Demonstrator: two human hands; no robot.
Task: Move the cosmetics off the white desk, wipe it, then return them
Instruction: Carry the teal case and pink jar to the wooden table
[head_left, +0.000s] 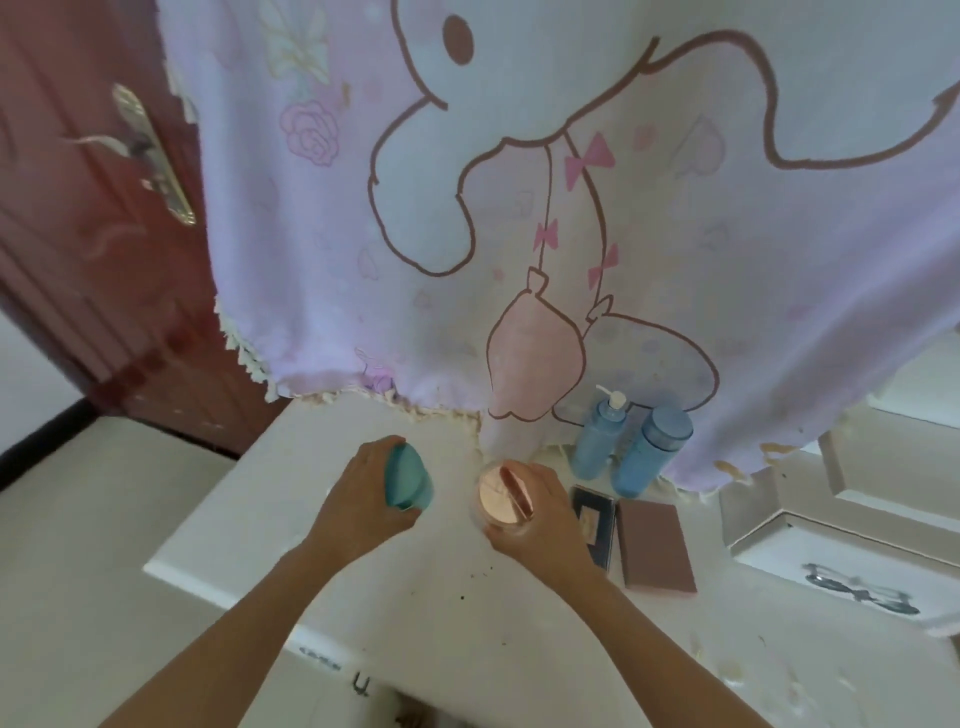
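My left grip (363, 493) curls round a teal egg-shaped case (408, 480). My right grip (543, 517) clasps a rose-lidded jar (504, 496). Both are at the white counter (441, 597). Just right of the jar lie a dark compact (595, 519) and a brown palette (657, 545). Behind them stand a blue pump bottle (597, 436) and a blue capped bottle (652, 449).

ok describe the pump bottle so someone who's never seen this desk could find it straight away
Look at the white desk, below the hem of the big hanging cartoon cloth. Two blue bottles stand side by side at the back there. The pump bottle is the left of the pair, topped by a white pump where its neighbour has a plain blue cap.
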